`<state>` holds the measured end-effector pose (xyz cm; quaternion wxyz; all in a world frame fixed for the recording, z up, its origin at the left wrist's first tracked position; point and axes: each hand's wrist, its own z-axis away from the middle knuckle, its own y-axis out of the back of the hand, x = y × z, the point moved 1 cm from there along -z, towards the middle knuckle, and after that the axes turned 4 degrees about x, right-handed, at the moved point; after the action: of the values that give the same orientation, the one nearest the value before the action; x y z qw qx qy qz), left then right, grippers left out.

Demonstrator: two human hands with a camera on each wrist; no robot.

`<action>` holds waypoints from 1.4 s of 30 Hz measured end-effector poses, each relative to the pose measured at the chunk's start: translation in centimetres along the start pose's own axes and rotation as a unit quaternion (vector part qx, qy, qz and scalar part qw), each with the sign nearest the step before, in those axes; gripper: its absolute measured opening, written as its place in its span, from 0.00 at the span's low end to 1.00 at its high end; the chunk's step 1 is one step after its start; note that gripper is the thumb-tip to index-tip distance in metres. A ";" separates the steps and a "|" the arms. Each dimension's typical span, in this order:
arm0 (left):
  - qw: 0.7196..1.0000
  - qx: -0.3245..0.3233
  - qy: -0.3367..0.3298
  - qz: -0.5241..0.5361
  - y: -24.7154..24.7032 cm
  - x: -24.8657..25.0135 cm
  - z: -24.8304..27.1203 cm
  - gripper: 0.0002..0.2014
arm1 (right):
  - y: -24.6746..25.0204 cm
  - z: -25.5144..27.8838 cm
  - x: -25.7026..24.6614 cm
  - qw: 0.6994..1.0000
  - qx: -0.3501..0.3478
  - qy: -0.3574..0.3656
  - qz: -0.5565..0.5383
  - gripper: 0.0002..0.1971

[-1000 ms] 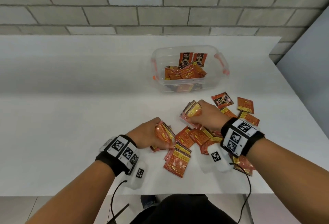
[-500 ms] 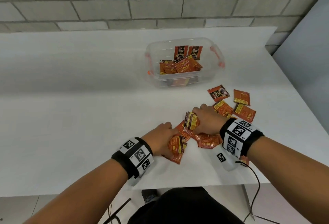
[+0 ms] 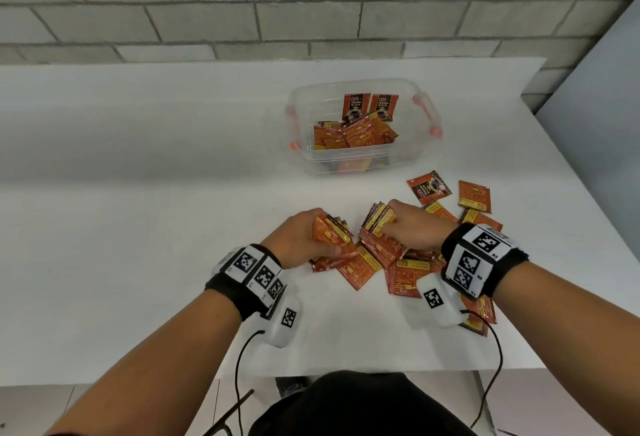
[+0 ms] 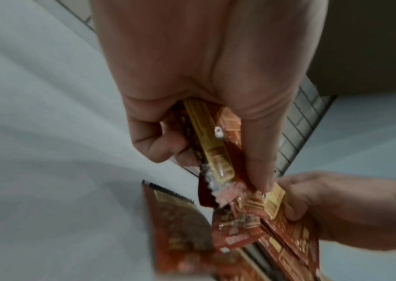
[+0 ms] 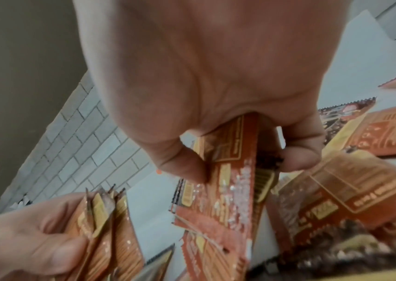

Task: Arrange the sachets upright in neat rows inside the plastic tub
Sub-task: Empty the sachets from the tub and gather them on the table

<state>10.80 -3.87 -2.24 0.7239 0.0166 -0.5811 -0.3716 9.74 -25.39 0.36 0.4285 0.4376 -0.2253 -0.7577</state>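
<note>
The left hand (image 3: 298,238) grasps a small stack of orange sachets (image 3: 330,233), thumb on one face and curled fingers on the other, just above the white table (image 3: 138,228). The left wrist view shows that stack (image 4: 212,144) edge-on, pinched between thumb and fingers. The right hand (image 3: 412,228) likewise clutches its own bundle of sachets (image 3: 379,222) held on edge – in the right wrist view the thumb and fingers press the bundle (image 5: 235,171) from both sides. The two hands sit close together over a loose pile of sachets (image 3: 391,262) lying flat and overlapping on the table, with a few more scattered sachets (image 3: 474,195) to the right. Beyond the pile stands the clear plastic tub (image 3: 408,155) with orange handles; two sachets (image 3: 370,106) stand upright against its far wall, while the others inside (image 3: 349,134) lie tilted and jumbled – not in rows. A grey block wall (image 3: 311,3) runs behind the table
</note>
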 end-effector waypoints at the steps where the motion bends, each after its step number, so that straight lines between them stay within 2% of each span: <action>1: 1.000 0.011 0.004 0.018 0.4 0.1 -0.3 0.14 | 0.4 0.1 -0.2 1.000 0.003 0.002 -0.004 0.23; 3: 0.998 0.036 0.013 0.048 1.2 0.4 -0.9 0.14 | 1.3 0.4 -0.7 1.000 0.013 0.010 -0.013 0.23; 5: 0.995 0.070 0.019 0.065 2.2 1.0 -1.6 0.13 | 2.7 0.5 -1.3 0.998 0.028 0.036 -0.048 0.18; 7: 0.990 0.105 0.013 0.090 3.4 2.0 -2.2 0.10 | 4.2 0.2 -1.9 0.984 0.048 0.080 -0.154 0.11; 10: 0.977 0.170 -0.010 0.129 5.5 4.5 -3.7 0.09 | 6.9 -1.4 -2.9 0.944 0.112 0.112 -0.291 0.14; 12: 0.963 0.223 -0.033 0.150 7.2 6.4 -5.5 0.10 | 8.8 -3.5 -3.5 0.916 0.179 0.100 -0.344 0.18; 14: 0.957 0.248 -0.035 0.147 8.5 7.8 -7.6 0.09 | 9.8 -5.8 -4.1 0.898 0.219 0.075 -0.374 0.22; 17: 0.967 0.239 0.018 0.087 9.4 8.6 -12.0 0.06 | 10.4 -9.5 -5.2 0.919 0.236 0.044 -0.314 0.17; 20: 0.972 0.221 0.075 -0.018 8.8 8.5 -15.2 0.12 | 10.0 -12.4 -5.8 0.955 0.240 0.020 -0.174 0.24; 23: 0.967 0.184 0.087 -0.152 7.3 8.9 -16.5 0.15 | 9.5 -14.2 -5.9 0.977 0.209 0.021 -0.041 0.16; 26: 0.951 0.179 0.091 -0.235 6.1 8.9 -17.1 0.15 | 9.3 -15.2 -5.5 0.979 0.205 0.008 0.008 0.23; 28: 0.941 0.176 0.100 -0.270 5.8 8.6 -17.2 0.21 | 9.3 -15.4 -5.1 0.978 0.207 0.001 0.028 0.26; 30: 0.941 0.183 0.091 -0.271 5.9 8.6 -16.7 0.32 | 9.7 -14.8 -4.8 0.974 0.222 -0.008 0.037 0.29; 32: 0.954 0.190 0.055 -0.224 6.4 9.1 -15.3 0.35 | 10.1 -13.3 -4.4 0.970 0.241 0.008 0.018 0.32; 34: 0.964 0.208 0.010 -0.165 7.0 9.5 -13.1 0.28 | 10.5 -11.0 -4.0 0.966 0.252 0.044 -0.027 0.29; 37: 0.956 0.254 -0.049 -0.135 7.4 8.8 -8.3 0.11 | 10.1 -6.6 -2.9 0.949 0.290 0.089 -0.083 0.20; 39: 0.965 0.215 -0.040 -0.142 6.7 7.1 -5.4 0.08 | 9.0 -3.9 -1.2 0.949 0.285 0.104 -0.089 0.13; 42: 0.978 0.087 0.020 -0.186 4.5 3.9 -2.9 0.12 | 6.2 -1.6 1.6 0.980 0.172 0.093 -0.038 0.11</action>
<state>15.84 -3.96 2.11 0.6493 0.1950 -0.5833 -0.4474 13.52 -29.96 3.27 0.3367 0.5819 -0.2941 -0.6794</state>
